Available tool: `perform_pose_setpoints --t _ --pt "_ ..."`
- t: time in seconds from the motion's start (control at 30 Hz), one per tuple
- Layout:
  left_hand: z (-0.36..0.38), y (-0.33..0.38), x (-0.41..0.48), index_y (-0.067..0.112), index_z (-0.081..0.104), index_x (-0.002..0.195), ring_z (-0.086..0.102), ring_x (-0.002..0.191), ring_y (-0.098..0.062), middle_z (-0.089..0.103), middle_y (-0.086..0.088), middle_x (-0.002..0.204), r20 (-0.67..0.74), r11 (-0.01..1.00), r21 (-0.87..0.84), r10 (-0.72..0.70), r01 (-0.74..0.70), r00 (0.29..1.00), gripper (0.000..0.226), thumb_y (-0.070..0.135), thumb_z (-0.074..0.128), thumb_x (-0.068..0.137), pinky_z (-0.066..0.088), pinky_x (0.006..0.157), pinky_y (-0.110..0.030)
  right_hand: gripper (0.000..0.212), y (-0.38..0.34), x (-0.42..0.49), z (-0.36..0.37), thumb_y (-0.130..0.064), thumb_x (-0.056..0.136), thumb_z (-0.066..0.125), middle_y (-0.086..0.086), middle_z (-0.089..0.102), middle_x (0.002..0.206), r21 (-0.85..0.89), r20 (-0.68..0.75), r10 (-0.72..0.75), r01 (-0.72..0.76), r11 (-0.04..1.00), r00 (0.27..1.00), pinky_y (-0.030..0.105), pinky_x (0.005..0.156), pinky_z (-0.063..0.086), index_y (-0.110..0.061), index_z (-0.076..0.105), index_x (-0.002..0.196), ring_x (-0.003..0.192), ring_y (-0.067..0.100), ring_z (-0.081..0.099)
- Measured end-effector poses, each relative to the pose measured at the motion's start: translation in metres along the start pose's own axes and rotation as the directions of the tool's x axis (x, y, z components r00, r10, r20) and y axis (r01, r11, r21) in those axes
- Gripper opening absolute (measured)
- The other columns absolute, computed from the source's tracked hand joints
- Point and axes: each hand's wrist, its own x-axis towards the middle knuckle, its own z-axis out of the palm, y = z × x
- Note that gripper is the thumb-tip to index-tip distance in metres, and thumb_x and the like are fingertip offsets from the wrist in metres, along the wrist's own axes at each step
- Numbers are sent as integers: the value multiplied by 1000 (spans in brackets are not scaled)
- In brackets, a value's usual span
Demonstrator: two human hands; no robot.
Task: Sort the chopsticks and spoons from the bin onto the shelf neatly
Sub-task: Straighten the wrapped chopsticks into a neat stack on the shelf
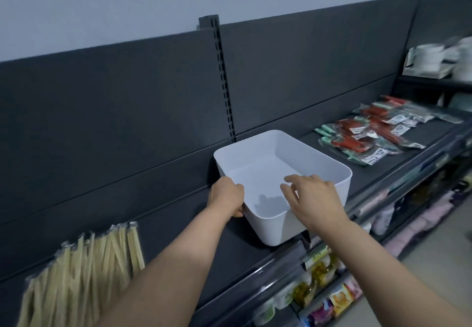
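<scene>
The white bin (273, 227) sits on the dark shelf (370, 173), its near corner jutting past the shelf's front edge. The left hand (226, 195) grips the bin's left rim, fingers curled over the top and thumb against the outer wall. The right hand (315, 199) is above the bin's near side, fingers loosely spread and holding nothing; whether it touches the rim, I can't tell. Bagged chopsticks (84, 270) lie at the shelf's left end, and packets of spoons (370, 137) are spread toward its right end, well apart from the bin.
</scene>
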Motion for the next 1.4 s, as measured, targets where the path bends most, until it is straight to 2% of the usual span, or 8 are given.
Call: perform_pose_setpoints --t 0.23,0.4,0.53,0.7,0.97,1.13,1.23,1.4 --pt "34 32 19 14 62 78 67 69 -26 71 -3 79 -100 997 -43 59 -64 993 34 30 40 97 56 61 -35 39 19 21 0 -40 100 34 -5 66 114 -28 -20 -82 81 996 996 39 101 33 -27 55 130 114 21 53" --pt "7 0 12 17 66 89 68 81 -27 70 2 84 -114 996 62 72 -65 991 27 30 43 93 59 75 -47 30 -18 32 13 -36 97 46 2 69 99 -21 -59 -282 281 960 958 37 83 39 -19 66 111 100 28 59" --pt "-42 -56 -3 21 65 84 67 89 -29 71 -3 90 -174 996 87 -23 38 985 22 32 48 91 57 79 -47 26 -67 26 40 -34 94 53 4 69 91 49 -27 -426 427 903 904 36 74 42 -16 68 106 91 28 60" --pt "-102 -129 -30 19 58 65 67 85 -32 70 -9 84 -287 973 148 -130 178 949 25 25 49 87 57 75 -39 35 -139 1 72 -39 100 39 -1 64 114 140 142 -566 549 824 812 35 85 39 -21 58 123 110 23 54" --pt "-191 -216 -80 14 56 130 46 124 -30 56 -10 133 -576 873 345 -92 344 812 38 30 45 98 41 97 -35 39 -239 -42 111 -43 100 38 3 58 116 272 354 -597 531 803 720 35 88 44 -18 55 125 110 23 50" --pt "-225 -290 -95 29 15 154 11 147 -31 18 -10 160 -396 852 229 -360 470 845 71 62 32 93 20 116 -47 67 -283 -69 133 -62 94 36 9 19 157 333 574 -514 392 858 638 45 114 26 -28 22 150 142 32 20" --pt "-222 -311 -104 38 2 154 -4 150 -21 -2 -3 163 -234 930 88 -329 357 915 77 70 32 91 7 121 -47 76 -291 -80 143 -72 88 31 6 -7 161 329 639 -480 351 877 601 48 118 10 -38 5 152 148 31 -4" --pt "-193 -296 -91 34 -2 154 -18 147 -22 -17 -4 161 -191 948 186 -224 260 956 72 64 26 95 -9 117 -43 74 -279 -83 148 -68 91 31 2 -9 161 294 672 -446 339 894 591 44 119 5 -36 4 153 148 24 -11"
